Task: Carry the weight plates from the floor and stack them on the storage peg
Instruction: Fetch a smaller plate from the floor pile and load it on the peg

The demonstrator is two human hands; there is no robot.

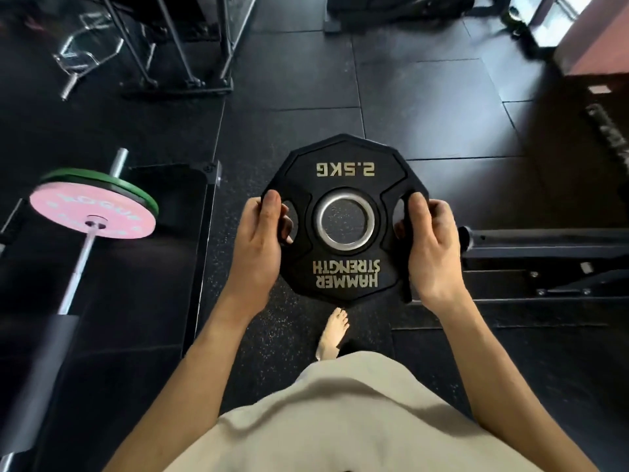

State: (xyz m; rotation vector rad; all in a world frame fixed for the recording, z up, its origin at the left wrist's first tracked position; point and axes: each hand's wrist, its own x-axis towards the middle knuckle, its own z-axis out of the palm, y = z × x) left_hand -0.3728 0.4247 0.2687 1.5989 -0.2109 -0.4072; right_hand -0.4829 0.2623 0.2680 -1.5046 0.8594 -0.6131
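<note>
Both hands, left hand [257, 238] and right hand [430, 241], are gripping a black weight plate [343, 185], fingers curled through its side slots, above the floor [425, 97].

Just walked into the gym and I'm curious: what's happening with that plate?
A person is holding a black, many-sided 2.5 kg rubber weight plate flat in front of them, off the dark rubber floor. The left hand and the right hand grip opposite edges, fingers curled through the grip slots. To their left, a barbell carries a pink plate with a green plate behind it. No storage peg is clearly in view, so the plate is not yet stacked.
</note>
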